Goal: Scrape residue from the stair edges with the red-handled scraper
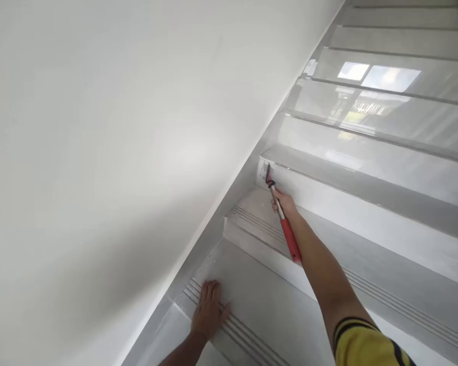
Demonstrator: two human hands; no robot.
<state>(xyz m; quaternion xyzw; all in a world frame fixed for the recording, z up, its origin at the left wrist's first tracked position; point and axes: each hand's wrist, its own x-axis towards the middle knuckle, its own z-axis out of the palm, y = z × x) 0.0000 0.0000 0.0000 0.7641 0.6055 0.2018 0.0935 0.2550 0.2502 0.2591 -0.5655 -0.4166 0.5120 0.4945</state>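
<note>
My right hand (285,203) is closed round the metal shaft of a long-handled scraper (291,239) with a red grip. The scraper's head touches the upper left end of a pale stair riser (328,195), just under the tread's edge. A greyish patch (264,169) shows on the riser beside the blade. Lower down, my left hand (209,311) lies flat on a grey stair tread (259,284), fingers stretched across its grooved strip near the wall. Nothing is held in the left hand.
A plain white wall (118,127) rises along the left, with a grey skirting (206,249) at its foot. More glossy steps (385,119) climb toward the upper right, reflecting a window. Several treads carry parallel grooves near their front edges.
</note>
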